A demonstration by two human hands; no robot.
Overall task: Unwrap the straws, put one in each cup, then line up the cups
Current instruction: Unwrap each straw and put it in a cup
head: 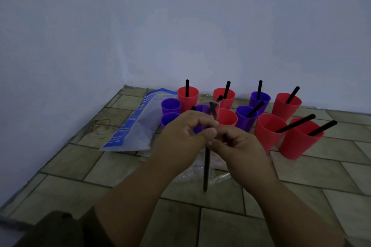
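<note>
Fingers: the left hand (180,136) has thumb and forefinger pinched on the black straw (206,168), well up its length. The right hand (239,146) has its fingers curled in on the same spot from the other side, tips against the left thumb. I cannot tell which hand has film and which has bare stem. The clear wrapper (210,107) stands above the knuckles as a loose sleeve. The straw's lower end hangs bare below the hands, roughly upright, over the floor (90,168).

Handling (judged): the straw is very light and thin, stiff enough to push, but likely to kink if bent, and smooth enough to slip in a weak pinch. The film is limp, clingy and hard to see. Best hold: pinch the bare stem low with one hand and draw the sleeve off the top with the other, pulling along the axis.

Outward: the cups sit just beyond the hands in a loose cluster on the tiles. Most carry a straw.
- The rear purple cup (171,105) and front purple cup (168,119) at the left edge show none.
- The cups directly behind the hands are partly hidden.
- The cups look light and tippable; the straw leaning out of the near red cup (299,142) could snag a passing wrist.

Room: the straw packet (136,122) lies just left of the cluster. The wall (180,26) is close behind and to the left. Spent film (218,176) lies under the hands. Bare tiles show in front and to the right, enough, I judge, for the line-up.
</note>
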